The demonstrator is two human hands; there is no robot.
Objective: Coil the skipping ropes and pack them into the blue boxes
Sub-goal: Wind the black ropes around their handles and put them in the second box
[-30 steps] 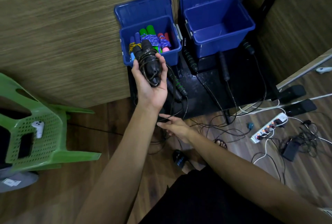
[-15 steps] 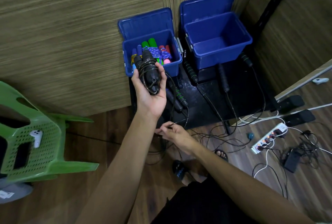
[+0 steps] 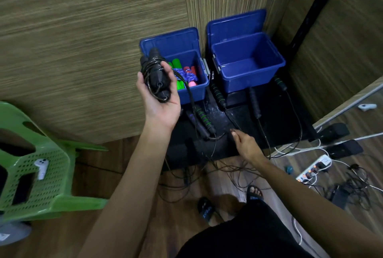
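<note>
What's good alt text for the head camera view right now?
The left hand holds a black skipping rope, partly coiled round its handles, beside two open blue boxes; the right hand pinches its loose cord above tangled ropes on the floor.

My left hand is raised at the centre of the frame, palm up, fingers and thumb curled loosely round a coiled black skipping rope. My left forearm runs down to the lower centre edge. My right hand is lower, right of centre, palm down, fingertips pinching a thin black cord. My right forearm stretches toward the lower right corner.
</note>
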